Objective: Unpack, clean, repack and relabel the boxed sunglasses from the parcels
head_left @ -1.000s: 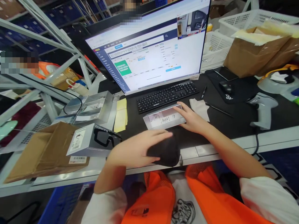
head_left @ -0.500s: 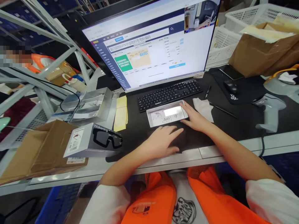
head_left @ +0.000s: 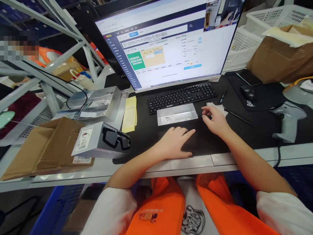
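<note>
My left hand (head_left: 176,142) lies flat, fingers stretched, pressing on a black soft item that barely stands out from the black desk mat (head_left: 259,125). Just beyond it a shallow silver box (head_left: 177,114) stands with its open side up, in front of the black keyboard (head_left: 182,96). My right hand (head_left: 215,119) hovers to the right of the silver box with fingers loosely curled and apart, holding nothing. Its fingertips are at a crumpled white paper (head_left: 218,106).
A big monitor (head_left: 168,42) fills the back. At the left are a sunglasses box (head_left: 102,141), a cardboard box (head_left: 46,147), an open silver box (head_left: 101,104) and yellow labels (head_left: 129,115). At the right lie a pen (head_left: 222,96), a mouse (head_left: 248,92), a handheld scanner (head_left: 288,119) and white baskets (head_left: 266,19).
My left hand lowered the black item from the desk edge onto the mat and flattened on it. My right hand let go of the silver box and moved right to the paper.
</note>
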`<state>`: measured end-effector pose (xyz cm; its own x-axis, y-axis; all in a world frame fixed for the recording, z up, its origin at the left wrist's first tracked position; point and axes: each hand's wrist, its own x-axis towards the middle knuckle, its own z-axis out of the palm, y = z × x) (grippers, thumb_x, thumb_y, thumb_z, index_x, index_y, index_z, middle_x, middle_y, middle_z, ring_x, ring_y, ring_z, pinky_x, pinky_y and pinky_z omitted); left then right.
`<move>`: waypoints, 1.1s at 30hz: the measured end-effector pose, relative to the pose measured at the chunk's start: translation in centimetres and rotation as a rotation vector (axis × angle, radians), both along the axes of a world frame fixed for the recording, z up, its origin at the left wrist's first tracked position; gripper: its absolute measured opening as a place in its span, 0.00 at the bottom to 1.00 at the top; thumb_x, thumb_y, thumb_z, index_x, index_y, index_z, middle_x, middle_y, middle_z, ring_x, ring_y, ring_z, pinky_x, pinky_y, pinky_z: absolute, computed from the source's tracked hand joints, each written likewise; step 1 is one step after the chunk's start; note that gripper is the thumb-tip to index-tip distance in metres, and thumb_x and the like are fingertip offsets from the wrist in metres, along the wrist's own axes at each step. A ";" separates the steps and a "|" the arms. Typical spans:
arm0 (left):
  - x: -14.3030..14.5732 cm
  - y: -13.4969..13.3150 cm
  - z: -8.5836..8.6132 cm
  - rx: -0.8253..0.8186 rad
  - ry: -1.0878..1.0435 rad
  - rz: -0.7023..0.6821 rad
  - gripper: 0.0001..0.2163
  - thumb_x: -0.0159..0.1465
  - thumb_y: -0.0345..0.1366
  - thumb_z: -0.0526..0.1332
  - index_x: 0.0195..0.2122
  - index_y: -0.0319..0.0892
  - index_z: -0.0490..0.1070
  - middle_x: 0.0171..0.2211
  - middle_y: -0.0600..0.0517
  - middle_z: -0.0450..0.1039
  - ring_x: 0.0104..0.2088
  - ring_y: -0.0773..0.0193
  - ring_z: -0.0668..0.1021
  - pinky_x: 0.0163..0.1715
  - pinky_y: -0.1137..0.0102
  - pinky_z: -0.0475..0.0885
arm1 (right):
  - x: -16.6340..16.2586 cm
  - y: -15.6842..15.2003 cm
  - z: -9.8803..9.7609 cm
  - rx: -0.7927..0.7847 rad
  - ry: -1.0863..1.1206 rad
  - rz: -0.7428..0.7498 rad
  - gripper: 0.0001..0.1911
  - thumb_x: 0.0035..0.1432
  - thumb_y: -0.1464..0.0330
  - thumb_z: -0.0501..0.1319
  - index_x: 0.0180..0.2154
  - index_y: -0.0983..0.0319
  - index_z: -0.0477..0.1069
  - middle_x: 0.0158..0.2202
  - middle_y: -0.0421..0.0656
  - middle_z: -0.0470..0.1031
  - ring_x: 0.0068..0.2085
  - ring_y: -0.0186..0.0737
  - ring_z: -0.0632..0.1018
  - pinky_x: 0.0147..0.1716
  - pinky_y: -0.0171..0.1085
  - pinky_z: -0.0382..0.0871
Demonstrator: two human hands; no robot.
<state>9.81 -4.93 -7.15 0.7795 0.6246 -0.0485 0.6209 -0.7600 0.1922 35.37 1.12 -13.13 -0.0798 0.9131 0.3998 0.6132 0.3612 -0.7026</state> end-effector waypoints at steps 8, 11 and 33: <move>-1.8 1.5 1.0 -0.024 -0.224 0.156 0.40 0.62 0.52 0.65 0.71 0.39 0.58 0.57 0.40 0.73 0.54 0.46 0.77 0.55 0.54 0.73 | 0.9 -1.8 3.5 -0.720 -0.230 0.557 0.16 0.59 0.56 0.60 0.40 0.61 0.77 0.39 0.44 0.81 0.39 0.44 0.78 0.40 0.39 0.69; -1.8 1.7 0.8 -0.020 -0.244 0.166 0.38 0.61 0.50 0.65 0.70 0.39 0.61 0.59 0.39 0.71 0.56 0.44 0.76 0.57 0.53 0.72 | 0.0 -2.0 3.5 -0.762 -0.311 0.621 0.13 0.58 0.58 0.60 0.35 0.61 0.75 0.33 0.42 0.78 0.33 0.41 0.75 0.33 0.37 0.65; 2.4 0.3 -2.0 0.096 -0.077 0.156 0.26 0.72 0.44 0.54 0.69 0.45 0.62 0.59 0.44 0.73 0.51 0.50 0.75 0.48 0.55 0.71 | -4.1 -7.0 5.7 -0.067 -0.083 0.616 0.15 0.69 0.66 0.55 0.28 0.61 0.64 0.29 0.42 0.72 0.32 0.37 0.69 0.34 0.37 0.60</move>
